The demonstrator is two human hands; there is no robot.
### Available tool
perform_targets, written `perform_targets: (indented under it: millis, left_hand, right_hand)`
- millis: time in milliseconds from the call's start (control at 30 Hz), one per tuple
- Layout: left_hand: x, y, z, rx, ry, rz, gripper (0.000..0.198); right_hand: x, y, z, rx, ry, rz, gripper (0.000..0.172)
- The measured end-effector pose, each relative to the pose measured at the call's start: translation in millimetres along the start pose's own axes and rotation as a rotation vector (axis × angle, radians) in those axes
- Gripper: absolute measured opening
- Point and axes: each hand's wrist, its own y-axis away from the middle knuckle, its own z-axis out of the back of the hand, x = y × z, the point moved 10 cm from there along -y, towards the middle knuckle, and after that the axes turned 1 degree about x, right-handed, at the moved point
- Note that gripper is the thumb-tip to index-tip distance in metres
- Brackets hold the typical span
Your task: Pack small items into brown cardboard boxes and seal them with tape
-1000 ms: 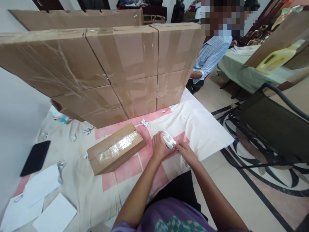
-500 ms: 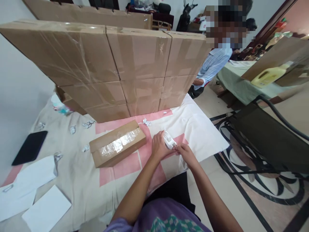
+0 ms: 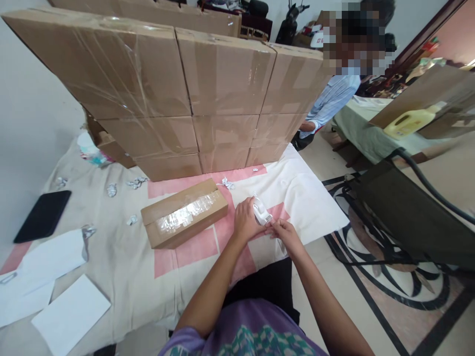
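A white tape dispenser (image 3: 261, 210) is gripped in my left hand (image 3: 245, 218), above the cloth to the right of a carton. My right hand (image 3: 285, 232) has its fingers pinched at the dispenser's cutting end, where a strip of clear tape seems to be; the strip itself is hard to make out. On the cloth to the left lies a small closed cardboard box (image 3: 184, 212), with shiny clear tape along its top seam. Neither hand touches that box.
Taped cartons (image 3: 226, 74) form a tall stack behind the box. Crumpled paper bits (image 3: 136, 183), a black tablet-like slab (image 3: 42, 216) and white paper sheets (image 3: 72, 316) lie at left. A person in a blue shirt (image 3: 336, 96) stands beyond the stack. A dark folding chair (image 3: 411, 212) is at right.
The view has shifted slightly. Both hands stay at the tape dispenser in nearly the same pose, my right fingers still at its cutting end. The small box has not visibly moved on the cloth.
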Motion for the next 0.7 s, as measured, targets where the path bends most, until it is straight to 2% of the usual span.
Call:
perform_targets:
  millis: [200, 367, 700]
  left_hand:
    - [1.4, 0.3, -1.3, 0.000, -0.002, -0.001, 0.114]
    - [0.4, -0.1, 0.1, 0.008, -0.003, -0.004, 0.113]
    - [-2.3, -1.9, 3.0, -0.008, 0.009, -0.020, 0.103]
  right_hand:
    - [-0.8, 3.5, 2.1, -0.014, -0.085, 0.015, 0.058]
    - [-12.2, 3.1, -0.9, -0.007, -0.149, -0.008, 0.055]
    - [-25.9, -12.7, -8.9, 0.040, -0.240, -0.028, 0.053]
